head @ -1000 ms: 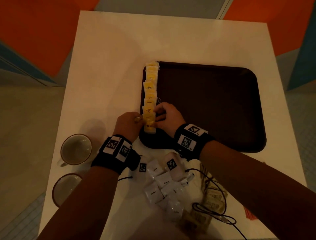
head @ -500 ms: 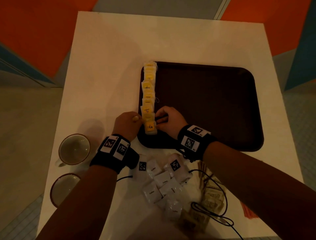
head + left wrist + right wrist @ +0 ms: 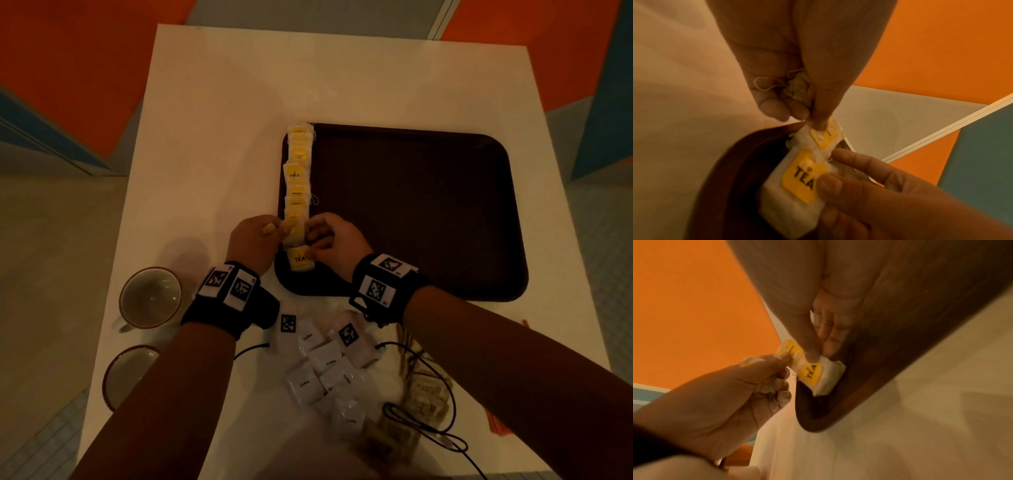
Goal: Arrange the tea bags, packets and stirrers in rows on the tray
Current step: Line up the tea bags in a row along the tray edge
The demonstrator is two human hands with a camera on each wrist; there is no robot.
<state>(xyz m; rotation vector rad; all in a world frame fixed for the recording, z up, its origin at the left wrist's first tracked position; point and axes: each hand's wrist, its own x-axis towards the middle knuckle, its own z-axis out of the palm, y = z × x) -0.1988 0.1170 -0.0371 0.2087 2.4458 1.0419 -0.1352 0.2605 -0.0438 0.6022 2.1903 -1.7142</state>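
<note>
A dark brown tray (image 3: 428, 219) lies on the white table. A row of yellow-tagged tea bags (image 3: 297, 185) runs along its left edge. My left hand (image 3: 255, 240) holds a spare tea bag (image 3: 797, 86) curled in its palm, and its fingertip presses the second-nearest bag (image 3: 825, 135). My right hand (image 3: 330, 236) pinches the nearest tea bag (image 3: 300, 262) at the row's near end, thumb on its TEA tag (image 3: 802, 177). That bag (image 3: 818, 374) rests on the tray's near left corner.
White coffee packets (image 3: 318, 370) are piled near the table's front edge, with brown packets (image 3: 411, 414) to their right and orange stirrers (image 3: 500, 428) further right. Two cups (image 3: 150, 298) stand at the front left. Black cables (image 3: 428, 421) cross the packets.
Both hands stay at the near end of the row. The nearest tea bag has shifted slightly toward me and now lies flat on the tray.
</note>
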